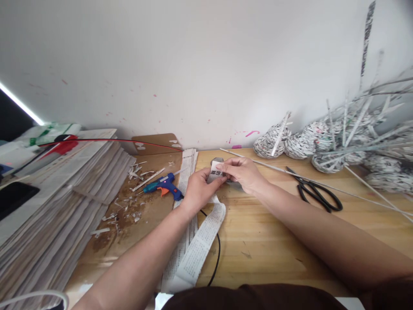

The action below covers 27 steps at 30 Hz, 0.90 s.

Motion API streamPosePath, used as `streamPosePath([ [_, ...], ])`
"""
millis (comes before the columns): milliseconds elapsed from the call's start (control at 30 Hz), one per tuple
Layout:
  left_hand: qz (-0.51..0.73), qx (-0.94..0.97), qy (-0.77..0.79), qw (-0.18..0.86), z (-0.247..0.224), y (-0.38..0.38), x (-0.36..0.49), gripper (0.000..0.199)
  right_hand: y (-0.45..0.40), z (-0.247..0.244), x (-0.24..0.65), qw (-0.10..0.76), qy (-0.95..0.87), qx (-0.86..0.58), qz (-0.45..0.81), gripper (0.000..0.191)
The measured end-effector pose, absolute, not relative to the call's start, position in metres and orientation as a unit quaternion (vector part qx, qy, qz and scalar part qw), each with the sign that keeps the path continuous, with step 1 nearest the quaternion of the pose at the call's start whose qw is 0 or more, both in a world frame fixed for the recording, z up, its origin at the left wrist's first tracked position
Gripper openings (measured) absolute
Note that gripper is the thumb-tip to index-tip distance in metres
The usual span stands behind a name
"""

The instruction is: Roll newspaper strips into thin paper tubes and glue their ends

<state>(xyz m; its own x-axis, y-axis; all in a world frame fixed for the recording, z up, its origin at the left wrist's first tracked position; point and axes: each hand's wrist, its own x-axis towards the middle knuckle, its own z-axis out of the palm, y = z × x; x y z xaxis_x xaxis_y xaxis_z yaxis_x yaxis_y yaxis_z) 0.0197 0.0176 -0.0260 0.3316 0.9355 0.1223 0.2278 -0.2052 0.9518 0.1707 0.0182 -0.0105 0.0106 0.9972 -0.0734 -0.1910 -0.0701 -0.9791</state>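
Both of my hands meet over the middle of the wooden table, pinching one end of a newspaper strip (pixel 201 245). The strip's long tail curls down toward me. My left hand (pixel 200 188) grips it with thumb and fingers from the left. From the right, my right hand (pixel 242 173) pinches the upper edge of the same end. A small greyish object (pixel 217 161) shows just behind the fingers, mostly hidden. Left of my hands lies a blue glue gun (pixel 165 186) with an orange trigger. More newspaper strips (pixel 189 172) lie stacked beneath my left forearm.
Black-handled scissors (pixel 318 191) lie to the right, near a long thin paper rod (pixel 335 188). Woven paper pieces (pixel 300 144) stand along the wall. A tall newspaper stack (pixel 80 189) fills the left, beside paper scraps (pixel 135 172). A black cord (pixel 217 254) crosses the table.
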Motion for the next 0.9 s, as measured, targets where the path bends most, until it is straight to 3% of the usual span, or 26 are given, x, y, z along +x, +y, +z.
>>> streamPosePath([
  [433, 0.382, 0.662, 0.45, 0.461, -0.026, 0.019, 0.017, 0.033, 0.018, -0.002, 0.18, 0.464, -0.514, -0.45, 0.564, 0.03],
  [900, 0.38, 0.688, 0.439, 0.435, -0.026, 0.016, 0.018, 0.021, 0.022, -0.01, 0.177, 0.514, -0.418, -0.469, 0.584, 0.034],
])
